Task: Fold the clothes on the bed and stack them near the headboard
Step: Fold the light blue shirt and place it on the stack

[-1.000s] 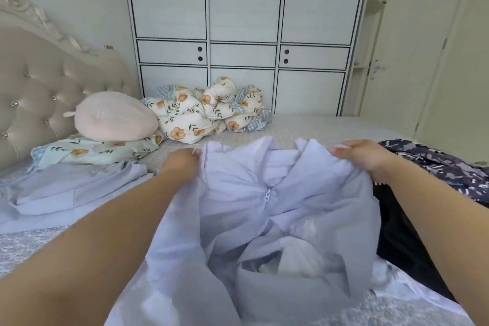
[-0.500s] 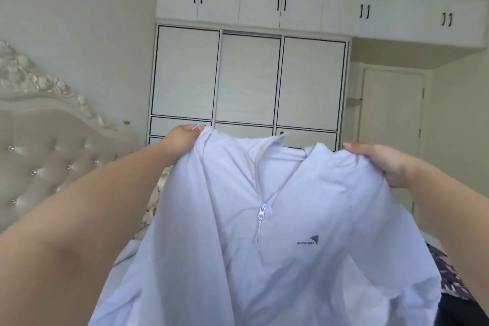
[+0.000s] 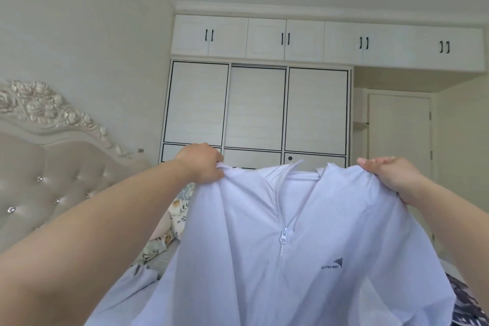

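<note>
Lifted higher than half a second ago, the pale jacket (image 3: 277, 259) hangs spread; left hand (image 3: 201, 163) at 10 o'clock and right hand (image 3: 389, 176) at 2 o'clock each pinch a shoulder.

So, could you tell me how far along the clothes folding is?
Early. Nothing folded shows. In hand: the left hand and right hand grip the lilac zip jacket by its shoulders, held up unfolded. Left: folding it, plus the patterned garment at lower right.

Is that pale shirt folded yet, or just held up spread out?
Spread out, not folded. The shirt hangs full-width, left hand and right hand each gripping a shoulder, zipper facing the camera.
</note>
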